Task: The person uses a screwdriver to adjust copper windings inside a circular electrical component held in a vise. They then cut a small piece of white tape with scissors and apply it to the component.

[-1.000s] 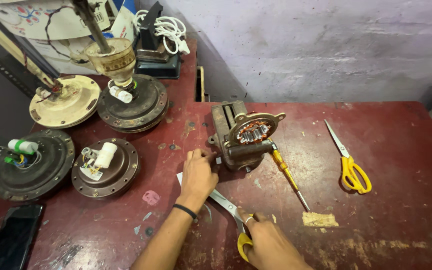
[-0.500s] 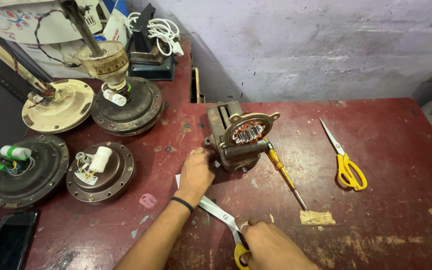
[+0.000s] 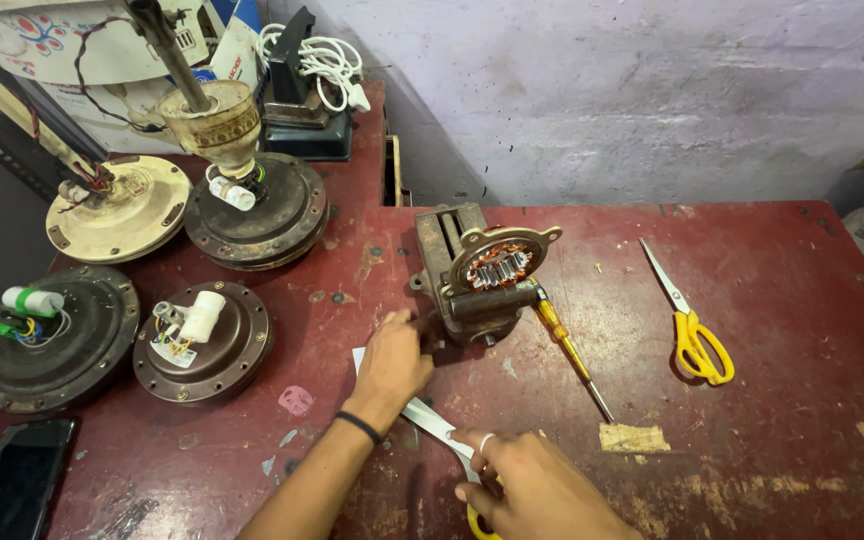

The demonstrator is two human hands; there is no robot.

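Note:
My left hand (image 3: 392, 362) rests on the red table (image 3: 772, 470) just left of a small bench vise (image 3: 444, 262) and pinches one end of a white paper strip (image 3: 430, 420). My right hand (image 3: 542, 485) at the bottom edge grips yellow-handled scissors (image 3: 476, 522), whose blades lie along the strip. The vise clamps a round motor stator (image 3: 499, 266) with copper windings. A yellow-handled screwdriver (image 3: 564, 345) lies right of the vise.
A second pair of yellow scissors (image 3: 692, 335) lies at the right. A tan scrap (image 3: 633, 437) sits near the screwdriver tip. Several ceiling fan motors (image 3: 202, 342) stand at the left, a black phone (image 3: 17, 480) lies at the bottom left, and a wall (image 3: 652, 90) rises behind.
The view has drifted slightly. Both hands stay on the strip and scissors, with the right hand a little closer to the left.

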